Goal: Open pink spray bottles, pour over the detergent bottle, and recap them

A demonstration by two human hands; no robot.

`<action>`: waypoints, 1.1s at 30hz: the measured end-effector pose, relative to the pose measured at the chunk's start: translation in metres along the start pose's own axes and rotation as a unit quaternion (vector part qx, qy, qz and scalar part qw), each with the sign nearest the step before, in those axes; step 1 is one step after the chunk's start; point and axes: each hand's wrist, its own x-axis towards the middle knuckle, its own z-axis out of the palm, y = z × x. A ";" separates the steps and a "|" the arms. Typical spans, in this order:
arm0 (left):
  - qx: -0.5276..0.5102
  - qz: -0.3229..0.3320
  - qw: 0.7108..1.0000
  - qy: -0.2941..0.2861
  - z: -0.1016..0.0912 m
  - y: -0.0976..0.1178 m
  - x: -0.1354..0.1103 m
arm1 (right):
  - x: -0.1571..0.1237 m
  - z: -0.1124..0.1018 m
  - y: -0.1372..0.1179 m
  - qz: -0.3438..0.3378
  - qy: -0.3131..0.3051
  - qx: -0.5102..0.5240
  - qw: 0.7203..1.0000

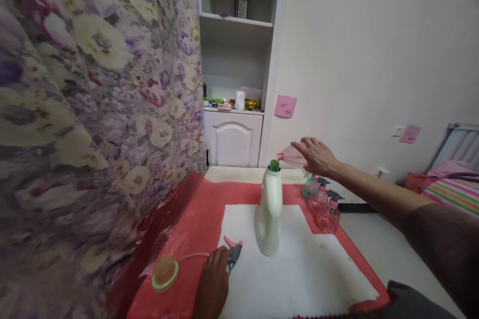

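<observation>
**Pink bottle tilting beside the mouth of a pale jug**

The right hand (318,155) is gripping one pink bottle (293,155) right of centre in the frame, holding it almost level. Its neck is pointing left at one green spout (274,165) in the mouth of the pale green jug (270,212) — whether neck and spout are touching, I cannot tell. The jug is standing upright at the centre, inside the far edge of a white sheet (299,279).

The left hand (212,279), well apart from the right, is closing its fingers on one grey-and-pink spray head (234,256) at lower centre, over the sheet's left edge; a thin tube (192,255) is running leftward from it.

The sheet is widening from the jug toward the lower right, leaving room between the jug and the table's right edge. Three spray bottles (328,220) — one green, two pink — are standing close together along that edge, on the red cover (187,224). One round cap (165,273) is lying on the cover at lower left, near its left edge. Two pink notes (285,106) are hanging on the wall, one near centre, one at far right.
</observation>
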 end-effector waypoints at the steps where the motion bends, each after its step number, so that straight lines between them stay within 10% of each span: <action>1: 0.000 0.002 1.000 0.001 0.000 0.000 0.000 | 0.000 0.000 0.000 0.000 0.002 0.000 1.000; 33: -0.024 0.002 1.000 0.017 0.003 -0.001 0.000 | 0.002 -0.005 0.005 0.000 0.000 -0.004 1.000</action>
